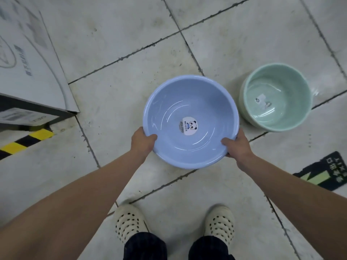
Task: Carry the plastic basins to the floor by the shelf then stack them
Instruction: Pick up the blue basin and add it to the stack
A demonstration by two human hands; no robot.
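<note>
A light blue plastic basin [189, 109] with a panda sticker inside is held upright above the tiled floor. My left hand [142, 142] grips its near left rim, thumb inside. My right hand [237, 145] grips the near right rim, thumb inside too. To the right, a deeper pale green basin [276, 96] stands upright on the floor, close to the blue one but apart from it, with a small label on its bottom.
A large white cardboard box [28, 62] stands at the left. Yellow-and-black hazard tape [24, 141] runs along the floor beside it. A dark floor sign with an arrow [326, 171] lies at the right. My feet in cream perforated clogs [129, 222] stand below the basin.
</note>
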